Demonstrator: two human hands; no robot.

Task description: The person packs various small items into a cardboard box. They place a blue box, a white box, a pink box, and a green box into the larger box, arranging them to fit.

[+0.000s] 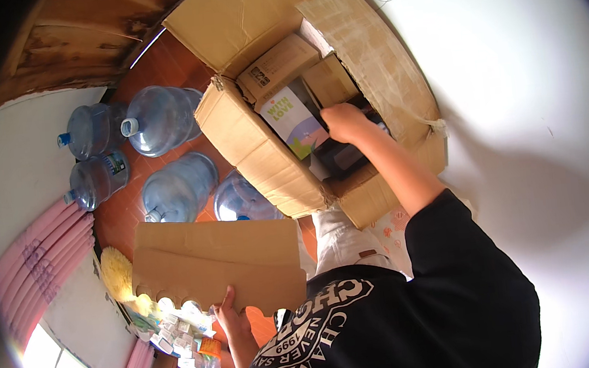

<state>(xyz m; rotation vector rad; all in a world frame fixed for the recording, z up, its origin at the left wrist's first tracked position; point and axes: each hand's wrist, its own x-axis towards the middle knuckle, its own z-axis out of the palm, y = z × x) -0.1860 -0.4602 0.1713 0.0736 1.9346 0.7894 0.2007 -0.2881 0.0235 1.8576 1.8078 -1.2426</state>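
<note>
My left hand (232,318) grips the lower edge of a folded brown cardboard piece (217,260), which has a row of rounded cut-outs along that edge. Inside a large open cardboard carton (265,160), my right hand (344,122) is curled at the edge of a white printed box (293,117) with green and purple artwork. Its fingertips are hidden, so a grip cannot be made out. Just beyond that hand is a small brown carton (331,80). A longer brown box (279,64) bearing a printed code lies along the carton's far side. Dark items (342,155) sit below my wrist.
Several clear blue water-cooler bottles, one of them a large bottle (163,121), lie on the red tiled floor (148,70) at left. A white wall (519,82) rises at right. Pink curtains (47,266), a fluffy yellow item (117,273) and an orange basket (210,347) are at lower left.
</note>
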